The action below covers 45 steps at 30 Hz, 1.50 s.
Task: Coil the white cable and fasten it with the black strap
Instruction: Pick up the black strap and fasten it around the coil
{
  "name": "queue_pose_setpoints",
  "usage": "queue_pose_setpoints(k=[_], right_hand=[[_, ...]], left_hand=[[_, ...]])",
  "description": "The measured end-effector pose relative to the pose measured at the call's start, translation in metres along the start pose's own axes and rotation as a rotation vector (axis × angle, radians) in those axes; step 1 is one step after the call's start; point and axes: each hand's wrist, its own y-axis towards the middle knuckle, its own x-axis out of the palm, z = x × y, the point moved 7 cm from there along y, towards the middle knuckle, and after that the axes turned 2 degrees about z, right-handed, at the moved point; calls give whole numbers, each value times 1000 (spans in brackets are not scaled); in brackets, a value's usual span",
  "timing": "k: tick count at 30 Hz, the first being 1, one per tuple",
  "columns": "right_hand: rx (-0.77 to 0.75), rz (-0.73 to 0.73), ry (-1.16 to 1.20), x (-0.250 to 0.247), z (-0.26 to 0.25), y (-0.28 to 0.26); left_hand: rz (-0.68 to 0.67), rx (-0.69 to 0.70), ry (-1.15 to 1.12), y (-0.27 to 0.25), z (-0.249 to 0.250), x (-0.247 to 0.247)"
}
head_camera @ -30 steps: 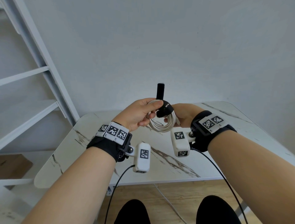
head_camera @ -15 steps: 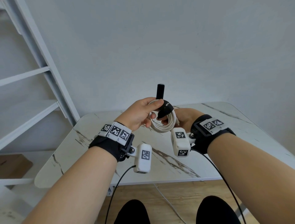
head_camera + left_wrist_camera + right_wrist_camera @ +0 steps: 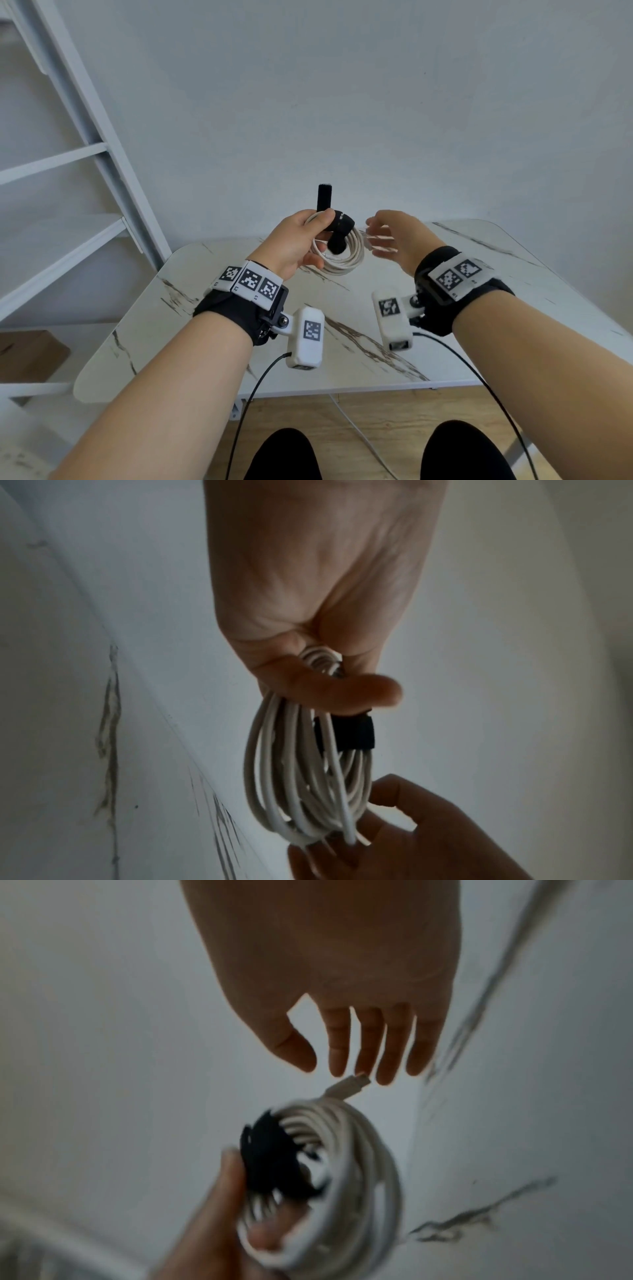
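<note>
The left hand [image 3: 294, 240] has its thumb and fingers curled round one side of the coil [image 3: 339, 255], pinching it where the strap [image 3: 334, 228] wraps it; the strap's free end stands upright above the thumb. The right hand [image 3: 394, 240] hangs just beside the coil with fingers [image 3: 366, 1045] straight and spread, holding nothing, near the cable's plug [image 3: 349, 1087]. One coil and one strap are held above a marble table [image 3: 513, 325]; a white ladder [image 3: 85, 144] stands at the left.

Right hand [image 3: 394, 240] motion-blurred — black strap [image 3: 270, 1161] smeared in the right wrist view
</note>
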Motion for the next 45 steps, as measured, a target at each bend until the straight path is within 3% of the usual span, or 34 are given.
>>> queue_pose_setpoints(k=[5,8,14,22,32,42,45], right_hand=[[-431,125,-313,13,-25,-19],[-507,114,-440,21,-24,-27],[-374,36,-542,42,-10,-26],[-268,32,-300,38,-13,-31],[-289,-90,-418,40,-18,-30],[-189,-330,78,37,-27,-26],[-189,-382,118,37,-28,-25]], left_hand=[[97,-3,-20,7,-4,-7],[165,9,-28,8,-3,-12],[240,72,7,7,-1,-13],[263,87,42,3,2,-14],[268,97,70,2,2,-20],[181,71,61,1,-4,-19],[158,55,43,2,-4,-20]])
